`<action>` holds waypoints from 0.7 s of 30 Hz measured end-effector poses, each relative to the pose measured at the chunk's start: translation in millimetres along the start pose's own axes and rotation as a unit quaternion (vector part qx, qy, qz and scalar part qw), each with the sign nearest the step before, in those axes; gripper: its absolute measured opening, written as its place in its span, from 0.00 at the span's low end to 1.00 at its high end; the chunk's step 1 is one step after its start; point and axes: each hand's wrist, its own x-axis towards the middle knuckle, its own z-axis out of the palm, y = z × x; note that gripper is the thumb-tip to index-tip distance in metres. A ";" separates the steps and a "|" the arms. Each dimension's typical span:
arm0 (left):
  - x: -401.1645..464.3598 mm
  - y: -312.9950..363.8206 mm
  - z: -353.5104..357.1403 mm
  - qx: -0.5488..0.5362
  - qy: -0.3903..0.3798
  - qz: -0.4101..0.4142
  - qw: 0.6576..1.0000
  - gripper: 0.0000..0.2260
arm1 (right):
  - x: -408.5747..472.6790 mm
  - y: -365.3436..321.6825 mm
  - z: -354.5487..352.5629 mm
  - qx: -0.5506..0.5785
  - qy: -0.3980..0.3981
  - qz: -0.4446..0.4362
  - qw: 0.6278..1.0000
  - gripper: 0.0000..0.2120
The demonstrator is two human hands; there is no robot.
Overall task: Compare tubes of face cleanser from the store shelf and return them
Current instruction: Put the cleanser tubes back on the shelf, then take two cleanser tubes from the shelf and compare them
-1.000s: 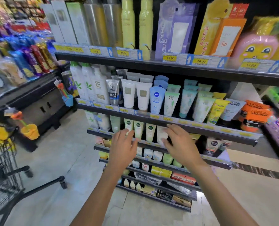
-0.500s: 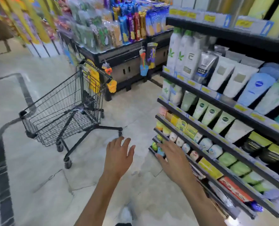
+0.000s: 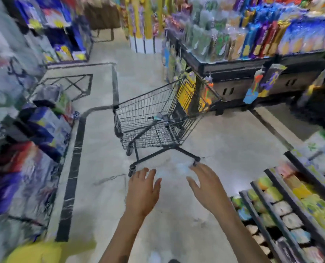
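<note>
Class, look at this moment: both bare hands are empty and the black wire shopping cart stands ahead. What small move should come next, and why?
Probably reach forward toward the black wire shopping cart. The left hand and right hand are open, hold nothing and point toward it, while the shelf of tubes lies off to the right.

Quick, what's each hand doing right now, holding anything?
Left hand: open, fingers spread, holding nothing.
Right hand: open, fingers spread, holding nothing.
</note>
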 end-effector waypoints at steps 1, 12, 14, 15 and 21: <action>7.8 -12.8 -2.2 0.000 0.005 -0.007 1.000 0.20 | 18.4 -8.5 4.4 0.006 -0.003 -0.003 1.000 0.23; 132.4 -77.7 3.2 -0.024 0.006 -0.030 0.999 0.19 | 158.7 -36.5 30.7 0.047 -0.004 0.014 0.999 0.20; 165.7 -79.5 10.8 -0.026 0.004 -0.023 0.999 0.19 | 182.4 -31.0 33.9 0.052 -0.001 0.022 0.998 0.20; 184.1 -79.7 15.1 -0.029 0.001 -0.020 0.999 0.18 | 195.5 -27.8 35.0 0.055 -0.001 0.026 0.998 0.20; 302.9 -76.2 38.7 -0.020 -0.038 -0.016 0.999 0.18 | 283.8 -5.8 36.3 0.072 -0.012 0.048 0.996 0.20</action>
